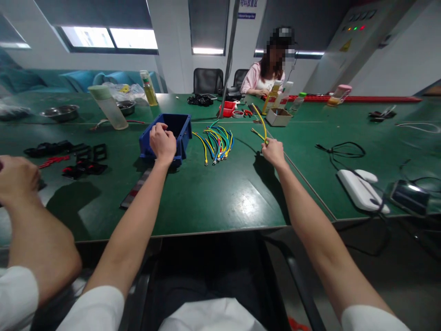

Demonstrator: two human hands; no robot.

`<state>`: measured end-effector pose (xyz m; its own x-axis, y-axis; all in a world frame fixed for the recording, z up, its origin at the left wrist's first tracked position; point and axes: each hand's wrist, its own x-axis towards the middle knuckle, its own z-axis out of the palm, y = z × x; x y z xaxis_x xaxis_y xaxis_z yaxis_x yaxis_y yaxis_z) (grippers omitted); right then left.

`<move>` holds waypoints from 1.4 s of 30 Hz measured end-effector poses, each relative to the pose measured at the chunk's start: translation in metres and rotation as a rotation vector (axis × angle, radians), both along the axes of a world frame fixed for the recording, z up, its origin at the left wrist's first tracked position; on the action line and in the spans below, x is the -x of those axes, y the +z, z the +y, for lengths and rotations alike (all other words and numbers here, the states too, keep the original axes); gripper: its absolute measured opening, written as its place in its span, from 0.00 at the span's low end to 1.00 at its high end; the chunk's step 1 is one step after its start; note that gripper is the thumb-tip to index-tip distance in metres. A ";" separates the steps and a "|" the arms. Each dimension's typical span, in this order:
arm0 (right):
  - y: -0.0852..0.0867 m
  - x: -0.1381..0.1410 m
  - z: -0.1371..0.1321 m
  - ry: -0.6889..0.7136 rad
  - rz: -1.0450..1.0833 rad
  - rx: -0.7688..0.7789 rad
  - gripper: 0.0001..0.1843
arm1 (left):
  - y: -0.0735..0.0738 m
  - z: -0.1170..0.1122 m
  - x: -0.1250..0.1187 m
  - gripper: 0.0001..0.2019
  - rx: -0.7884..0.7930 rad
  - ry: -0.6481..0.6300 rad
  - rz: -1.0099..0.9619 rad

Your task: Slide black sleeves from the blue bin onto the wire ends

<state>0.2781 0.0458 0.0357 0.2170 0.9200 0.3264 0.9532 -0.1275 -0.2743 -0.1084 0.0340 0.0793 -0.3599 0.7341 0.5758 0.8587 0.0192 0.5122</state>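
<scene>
My left hand is over the front of a blue plastic bin, fingers curled together; whatever they hold, if anything, is hidden. My right hand pinches a yellow wire that sticks up and bends to the left. Between my hands lies a loose bundle of short wires in yellow, blue and green, several with ring terminals at the near end. What the bin contains is mostly blocked from sight.
At the left edge a neighbour's hand reaches in beside black parts. Across the green table sits another person. A red tray, small carton, leaning bottle and white device with cables stand around.
</scene>
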 end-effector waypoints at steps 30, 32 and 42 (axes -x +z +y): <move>-0.016 -0.028 0.004 -0.193 -0.102 0.167 0.18 | -0.020 0.028 0.025 0.17 0.600 -0.139 0.344; -0.016 -0.028 0.004 -0.204 -0.092 0.164 0.19 | -0.020 0.026 0.024 0.17 0.588 -0.135 0.324; -0.018 -0.022 -0.001 -0.267 -0.034 0.112 0.19 | -0.021 0.025 0.025 0.18 0.553 -0.141 0.333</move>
<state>0.3004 0.0451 0.0178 0.4472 0.8624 0.2372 0.8901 -0.4030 -0.2126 -0.1338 0.0588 0.0578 -0.1070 0.9806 0.1641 0.9830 0.0796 0.1656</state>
